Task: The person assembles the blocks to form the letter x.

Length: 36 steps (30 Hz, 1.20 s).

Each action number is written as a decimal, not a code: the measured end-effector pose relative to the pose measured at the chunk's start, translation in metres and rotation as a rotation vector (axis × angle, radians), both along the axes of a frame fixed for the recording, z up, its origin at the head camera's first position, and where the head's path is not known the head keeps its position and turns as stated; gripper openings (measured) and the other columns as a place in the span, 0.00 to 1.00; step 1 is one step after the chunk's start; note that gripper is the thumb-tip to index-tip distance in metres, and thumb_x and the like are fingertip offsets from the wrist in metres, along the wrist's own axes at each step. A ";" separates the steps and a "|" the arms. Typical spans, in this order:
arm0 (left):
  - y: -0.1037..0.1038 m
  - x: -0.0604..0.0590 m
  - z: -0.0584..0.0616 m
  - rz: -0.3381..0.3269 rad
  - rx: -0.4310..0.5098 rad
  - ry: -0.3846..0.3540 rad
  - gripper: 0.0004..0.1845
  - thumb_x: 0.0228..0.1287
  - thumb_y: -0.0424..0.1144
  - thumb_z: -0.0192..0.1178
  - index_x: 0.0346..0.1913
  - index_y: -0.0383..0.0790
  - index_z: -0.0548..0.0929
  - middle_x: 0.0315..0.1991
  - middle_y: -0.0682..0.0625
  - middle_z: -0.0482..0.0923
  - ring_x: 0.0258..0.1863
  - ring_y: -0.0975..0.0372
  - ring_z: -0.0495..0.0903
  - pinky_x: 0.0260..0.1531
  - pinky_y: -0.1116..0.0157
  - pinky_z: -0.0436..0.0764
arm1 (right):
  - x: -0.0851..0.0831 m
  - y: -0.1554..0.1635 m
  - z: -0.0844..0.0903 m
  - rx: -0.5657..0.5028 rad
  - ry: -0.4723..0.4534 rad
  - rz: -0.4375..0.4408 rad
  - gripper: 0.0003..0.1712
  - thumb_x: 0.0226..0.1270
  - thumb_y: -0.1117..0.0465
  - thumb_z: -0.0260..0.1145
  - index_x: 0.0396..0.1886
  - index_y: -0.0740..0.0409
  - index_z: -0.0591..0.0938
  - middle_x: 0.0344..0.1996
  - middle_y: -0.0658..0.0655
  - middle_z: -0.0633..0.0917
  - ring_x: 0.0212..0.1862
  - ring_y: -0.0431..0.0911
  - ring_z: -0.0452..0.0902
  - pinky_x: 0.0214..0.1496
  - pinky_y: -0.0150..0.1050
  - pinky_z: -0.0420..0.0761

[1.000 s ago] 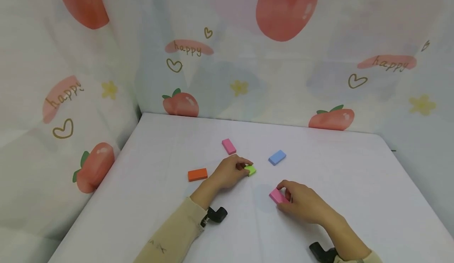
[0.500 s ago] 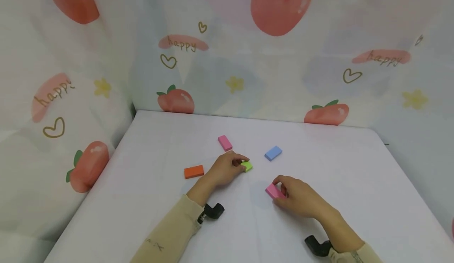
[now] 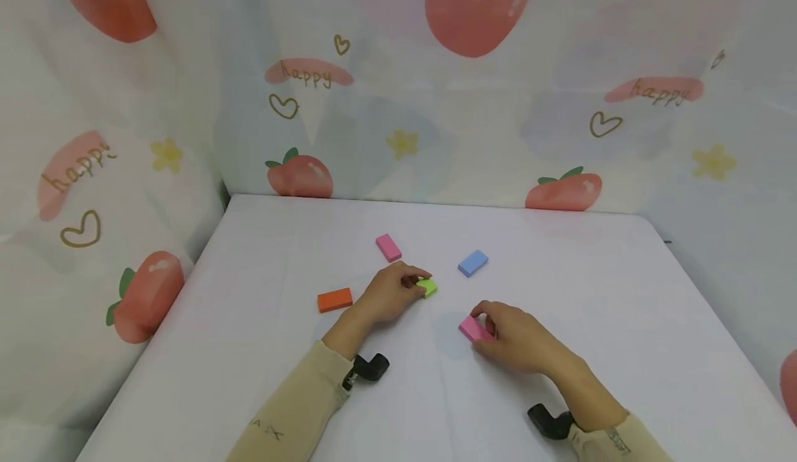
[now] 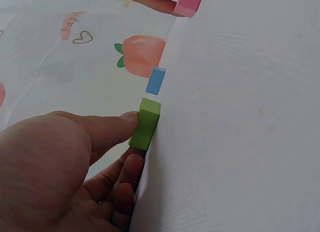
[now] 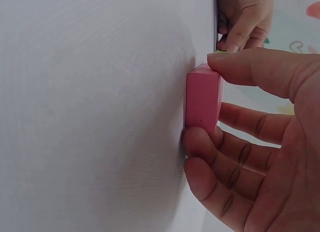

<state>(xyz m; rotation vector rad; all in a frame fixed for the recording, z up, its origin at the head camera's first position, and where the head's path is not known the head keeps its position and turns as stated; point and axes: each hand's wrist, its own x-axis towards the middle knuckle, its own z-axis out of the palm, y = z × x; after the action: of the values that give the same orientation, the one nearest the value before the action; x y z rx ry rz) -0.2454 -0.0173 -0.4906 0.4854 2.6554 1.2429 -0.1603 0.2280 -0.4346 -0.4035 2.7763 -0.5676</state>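
Observation:
My left hand (image 3: 416,283) pinches a small green block (image 3: 427,287) between thumb and fingers at the middle of the white table (image 3: 249,351). In the left wrist view the thumb presses the green block's (image 4: 145,123) side, and the block stands on its edge on the cloth. My right hand (image 3: 486,324) grips a pink block (image 3: 473,328) nearer to me. The right wrist view shows the thumb on top of that pink block (image 5: 204,103) and curled fingers under it, with the block raised on one edge against the table.
A second pink block (image 3: 388,247), a blue block (image 3: 472,263) and an orange block (image 3: 335,300) lie flat around the hands. Printed curtain (image 3: 436,116) walls close the table at the back and both sides.
The head view has drifted a little, so everything sits slightly higher and further left. Both hands keep their hold on the same blocks, which stay in place.

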 end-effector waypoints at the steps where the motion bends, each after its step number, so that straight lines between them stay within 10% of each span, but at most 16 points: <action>1: 0.000 0.000 0.000 0.001 0.003 -0.001 0.14 0.64 0.47 0.64 0.53 0.62 0.83 0.38 0.62 0.75 0.41 0.66 0.74 0.44 0.67 0.75 | 0.000 0.000 0.000 0.000 -0.002 -0.001 0.23 0.58 0.53 0.71 0.53 0.48 0.77 0.28 0.47 0.74 0.30 0.41 0.68 0.32 0.34 0.68; 36: 0.001 0.002 0.001 0.005 -0.013 0.003 0.14 0.64 0.47 0.63 0.52 0.63 0.83 0.38 0.61 0.76 0.41 0.65 0.74 0.42 0.68 0.75 | -0.004 -0.008 -0.003 -0.022 0.004 -0.019 0.25 0.58 0.52 0.72 0.54 0.51 0.78 0.28 0.48 0.74 0.31 0.41 0.68 0.32 0.34 0.69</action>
<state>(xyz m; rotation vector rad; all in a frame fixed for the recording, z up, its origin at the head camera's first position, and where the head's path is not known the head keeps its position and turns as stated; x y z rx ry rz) -0.2437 -0.0168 -0.4896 0.4796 2.6667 1.2264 -0.1640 0.2197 -0.4379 -0.3836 2.7824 -0.6029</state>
